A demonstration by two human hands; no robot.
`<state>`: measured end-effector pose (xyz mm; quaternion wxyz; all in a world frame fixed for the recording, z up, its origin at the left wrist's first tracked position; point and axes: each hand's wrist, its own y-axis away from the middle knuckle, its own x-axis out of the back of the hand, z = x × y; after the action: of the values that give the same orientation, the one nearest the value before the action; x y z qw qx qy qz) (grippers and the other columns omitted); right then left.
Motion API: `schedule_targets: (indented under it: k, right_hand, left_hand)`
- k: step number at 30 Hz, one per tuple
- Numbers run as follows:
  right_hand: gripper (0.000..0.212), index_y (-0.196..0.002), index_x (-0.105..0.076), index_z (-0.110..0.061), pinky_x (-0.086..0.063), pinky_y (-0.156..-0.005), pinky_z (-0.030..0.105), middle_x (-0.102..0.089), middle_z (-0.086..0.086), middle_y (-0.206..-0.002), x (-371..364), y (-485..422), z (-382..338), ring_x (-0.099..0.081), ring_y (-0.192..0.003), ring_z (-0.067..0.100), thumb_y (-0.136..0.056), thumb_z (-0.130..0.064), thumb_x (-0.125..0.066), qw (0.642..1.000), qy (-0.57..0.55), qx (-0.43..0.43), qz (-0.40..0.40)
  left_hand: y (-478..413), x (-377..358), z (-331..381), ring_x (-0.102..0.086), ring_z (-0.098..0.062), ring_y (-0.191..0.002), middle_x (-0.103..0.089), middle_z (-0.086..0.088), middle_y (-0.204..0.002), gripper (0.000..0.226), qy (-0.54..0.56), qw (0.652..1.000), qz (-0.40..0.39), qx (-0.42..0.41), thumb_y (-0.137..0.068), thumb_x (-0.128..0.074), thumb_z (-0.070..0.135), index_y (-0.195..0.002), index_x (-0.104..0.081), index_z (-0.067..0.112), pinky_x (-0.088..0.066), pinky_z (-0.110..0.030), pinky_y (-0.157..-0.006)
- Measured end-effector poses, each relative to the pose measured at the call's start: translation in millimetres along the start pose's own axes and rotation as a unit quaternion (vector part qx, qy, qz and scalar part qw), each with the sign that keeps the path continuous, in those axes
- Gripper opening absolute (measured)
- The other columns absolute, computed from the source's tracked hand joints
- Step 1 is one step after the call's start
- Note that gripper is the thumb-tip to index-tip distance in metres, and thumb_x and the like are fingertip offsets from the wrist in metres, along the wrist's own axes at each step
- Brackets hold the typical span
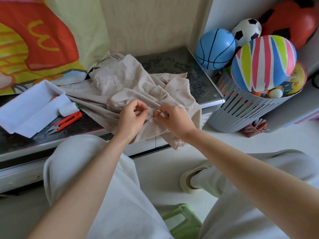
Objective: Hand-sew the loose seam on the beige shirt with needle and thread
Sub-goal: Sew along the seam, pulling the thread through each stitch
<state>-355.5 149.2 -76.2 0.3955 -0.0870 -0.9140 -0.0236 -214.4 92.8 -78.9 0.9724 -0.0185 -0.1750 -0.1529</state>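
Note:
The beige shirt [131,85] lies crumpled on the low dark table [172,61], one part hanging over the front edge. My left hand [133,116] pinches a fold of the shirt at the seam, fingers curled. Right beside it, my right hand [170,118] pinches a thin silver needle [159,111] that points left into the fabric between the two hands. A stitched seam line runs down the cloth below my hands. The thread itself is too fine to make out.
A white spool of thread [68,109] and orange thread snips [66,121] lie left of the shirt, beside a white plastic tray [29,107]. A grey basket [245,109] full of balls stands right of the table. A green stool [183,221] sits between my knees.

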Motion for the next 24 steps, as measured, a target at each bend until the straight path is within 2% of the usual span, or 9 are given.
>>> schedule_targets:
  k: [3,5,10,13,16,19,24]
  right_hand:
    - [0.008,-0.083,-0.062,-0.022,-0.040,-0.063,0.034,-0.043,-0.012,-0.058,-2,0,3,-0.042,-0.057,0.007,-0.089,-0.022,-0.058,1.000,0.024,0.007,-0.015]
    - [0.011,-0.088,-0.064,-0.019,-0.045,-0.067,0.036,-0.047,-0.013,-0.062,-4,-1,6,-0.045,-0.061,0.008,-0.091,-0.026,-0.056,1.000,0.028,0.004,-0.007]
    - [0.012,-0.082,-0.054,-0.024,-0.038,-0.059,0.032,-0.037,-0.011,-0.049,-2,-1,8,-0.038,-0.050,0.006,-0.092,-0.030,-0.056,1.000,0.010,-0.003,0.004]
    - [0.011,-0.081,-0.054,-0.024,-0.041,-0.062,0.032,-0.040,-0.010,-0.049,-2,-3,10,-0.041,-0.053,0.007,-0.092,-0.029,-0.054,1.000,0.000,-0.020,0.020]
    - [0.012,-0.081,-0.054,-0.024,-0.040,-0.063,0.032,-0.041,-0.010,-0.049,-2,-6,10,-0.042,-0.055,0.006,-0.092,-0.029,-0.054,0.999,-0.007,-0.032,0.026]
    - [0.012,-0.083,-0.055,-0.022,-0.040,-0.063,0.032,-0.040,-0.011,-0.049,-3,-7,9,-0.040,-0.052,0.006,-0.092,-0.030,-0.054,0.999,-0.014,-0.040,0.022]
    - [0.015,-0.083,-0.055,-0.019,-0.033,-0.058,0.027,-0.037,-0.011,-0.048,-6,-8,9,-0.038,-0.047,0.006,-0.092,-0.031,-0.058,0.999,-0.019,-0.039,0.020]
  left_hand:
    - [0,1,0,-0.054,0.003,-0.061,-0.059,0.006,-0.073,0.028,0.009,1.000,0.006,-0.004,-0.087,-0.055,-0.003,-0.074,-0.053,0.021,-0.043,-0.011,-0.063]
    - [-1,1,0,-0.056,0.005,-0.062,-0.061,0.007,-0.074,0.028,0.008,1.000,-0.001,-0.007,-0.087,-0.056,-0.003,-0.073,-0.055,0.021,-0.044,-0.010,-0.066]
    - [0,1,0,-0.058,0.008,-0.065,-0.066,0.012,-0.074,0.033,0.016,1.000,-0.016,0.007,-0.086,-0.053,-0.006,-0.071,-0.064,0.022,-0.046,-0.011,-0.071]
    - [2,1,5,-0.058,0.007,-0.069,-0.067,0.012,-0.077,0.026,0.024,0.999,-0.014,0.018,-0.086,-0.055,0.006,-0.073,-0.069,0.022,-0.043,-0.010,-0.070]
    - [4,2,7,-0.062,0.002,-0.078,-0.070,0.008,-0.083,0.007,0.049,0.999,-0.020,0.010,-0.079,-0.067,0.025,-0.074,-0.071,0.023,-0.045,-0.012,-0.076]
    - [4,0,5,-0.064,0.002,-0.075,-0.070,0.008,-0.084,0.006,0.041,0.999,-0.028,0.004,-0.080,-0.074,0.017,-0.078,-0.072,0.022,-0.046,-0.011,-0.074]
    - [2,1,2,-0.064,0.006,-0.070,-0.067,0.012,-0.085,0.020,0.042,0.999,-0.005,-0.013,-0.082,-0.070,0.003,-0.079,-0.070,0.022,-0.047,-0.009,-0.074]
